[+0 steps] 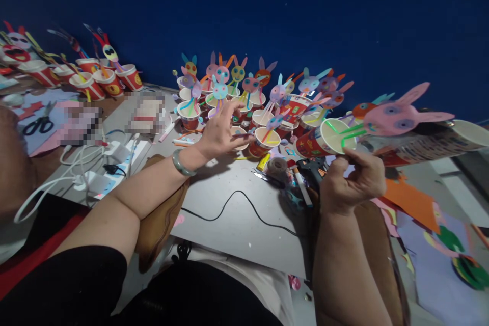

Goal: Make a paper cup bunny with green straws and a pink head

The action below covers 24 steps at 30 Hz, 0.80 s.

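My right hand (353, 178) pinches the rim of a red-patterned paper cup (311, 141), tilted on its side with its mouth toward me. Green straws (346, 130) lead from this cup to a pink paper rabbit head (395, 117) with purple eyes. My left hand (225, 130), a bangle (182, 164) on its wrist, is over the near cups with fingers apart. Beside its fingertips stands a cup with a blue paper rabbit (275, 122). Whether the fingers touch a cup partly hidden behind them, I cannot tell. Several more rabbit cups (220, 92) crowd behind.
Nested paper cups (424, 145) lie at right. Scissors (265, 177), a tape roll (278, 165) and a glue gun (311, 168) sit mid-table. A black cable (239, 192) crosses the front. Chargers and a power strip (118, 163) are left, beside another person's arm (13, 163).
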Motion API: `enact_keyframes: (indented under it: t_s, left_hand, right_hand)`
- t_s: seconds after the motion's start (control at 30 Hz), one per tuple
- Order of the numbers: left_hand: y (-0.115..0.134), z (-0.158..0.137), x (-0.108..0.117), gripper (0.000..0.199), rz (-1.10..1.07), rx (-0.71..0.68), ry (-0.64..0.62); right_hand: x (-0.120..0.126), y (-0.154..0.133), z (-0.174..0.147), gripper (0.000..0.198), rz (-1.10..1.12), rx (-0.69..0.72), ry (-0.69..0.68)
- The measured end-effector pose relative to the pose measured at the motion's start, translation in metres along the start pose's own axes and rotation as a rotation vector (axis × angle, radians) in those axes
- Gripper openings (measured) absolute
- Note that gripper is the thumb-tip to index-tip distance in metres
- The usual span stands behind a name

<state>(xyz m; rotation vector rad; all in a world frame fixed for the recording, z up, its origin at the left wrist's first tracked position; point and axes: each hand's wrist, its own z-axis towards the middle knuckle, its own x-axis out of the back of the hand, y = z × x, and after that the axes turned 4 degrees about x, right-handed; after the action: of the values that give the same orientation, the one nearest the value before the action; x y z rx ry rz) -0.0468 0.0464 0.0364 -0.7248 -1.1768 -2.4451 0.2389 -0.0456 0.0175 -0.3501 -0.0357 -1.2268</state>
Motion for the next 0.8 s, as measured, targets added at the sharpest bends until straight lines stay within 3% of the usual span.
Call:
enact_keyframes:
  t_s: [0.07,0.3,0.5,0.8]
  left_hand:
    - [-0.006,0.005,-0.001,0.057,0.021,0.022,-0.043]
    - [-0.022,0.017,-0.002,0.031,0.127,0.303,-0.107]
    - [-0.033,0.02,-0.007,0.022,0.099,0.408,-0.162]
    - [-0.044,0.019,-0.013,0.023,-0.03,0.328,-0.172]
  right_hand:
    - [-0.001,0.002,0.0,0.017,0.004,0.014,0.025]
    - [-0.002,0.005,-0.003,0.018,-0.048,-0.005,-0.004]
    - [-0.004,0.007,-0.005,0.018,-0.012,0.042,0.024]
    - [-0.004,0.008,-0.007,0.018,-0.063,-0.002,0.008]
